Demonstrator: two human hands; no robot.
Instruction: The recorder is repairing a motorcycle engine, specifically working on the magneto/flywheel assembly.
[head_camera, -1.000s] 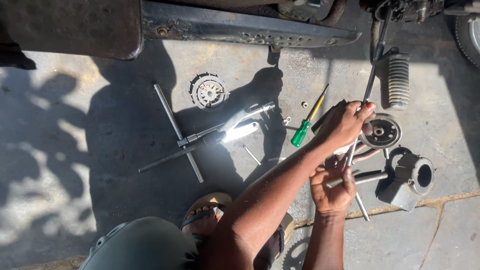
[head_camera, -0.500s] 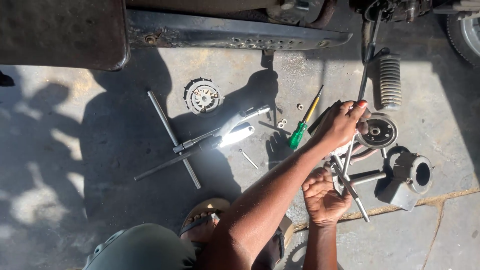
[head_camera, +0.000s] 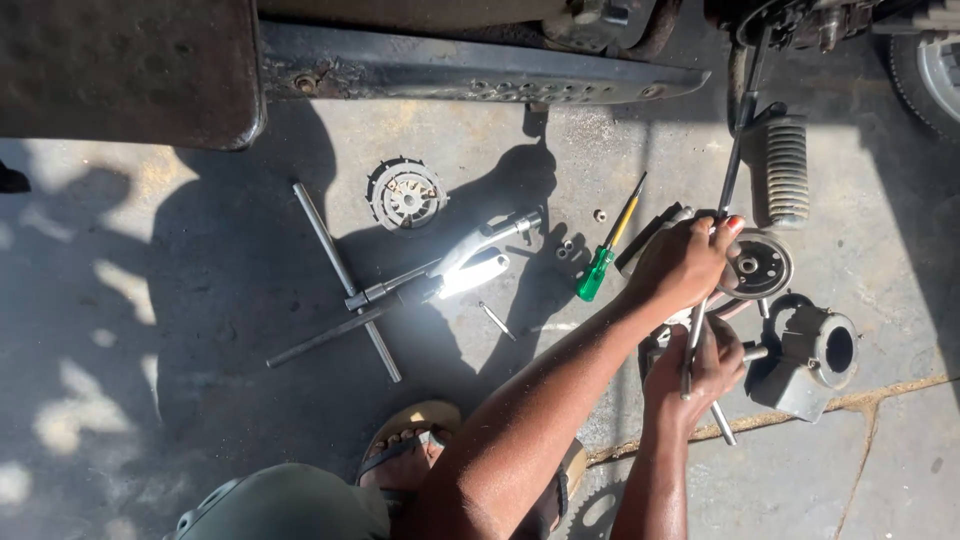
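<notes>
1. Presently, right of centre: left hand (head_camera: 685, 262) curled round the upper part of a long metal rod (head_camera: 722, 195); fingers wrapped tight, one red-tipped finger (head_camera: 733, 224) raised against the shaft.
2. Right hand (head_camera: 700, 375), just below the left, clamped on the rod's lower end; the rod runs up and slightly right from this fist, through the left hand, to the machinery at the top right of the frame.
3. Second thin rod (head_camera: 722, 422), one, poking out down-right beneath the right hand; whether the hand grips it cannot be told.
4. Round metal disc (head_camera: 757, 266), one, lying just right of the left hand, beside the rod.
5. Grey housing (head_camera: 812, 355) with round opening, one, right of the right hand, close by.
6. Ribbed black boot (head_camera: 786, 170), one, upright, upper right, just right of the rod.
7. Screwdriver (head_camera: 608, 248), one, green handle with yellow shank, lying just left of the left hand.
8. Small nuts (head_camera: 568, 249), three or so, scattered left of the screwdriver.
9. Cross wrench (head_camera: 345, 290), one, left of centre on the concrete.
10. Bright metal lever (head_camera: 480, 262), one, centre, glaring in sunlight, touching the wrench's end.
11. Toothed round part (head_camera: 405, 194), one, above the wrench.
12. Sandal (head_camera: 412, 440), one, bottom centre, on the person's foot.
13. Packages, labels, signs: none legible.
</notes>
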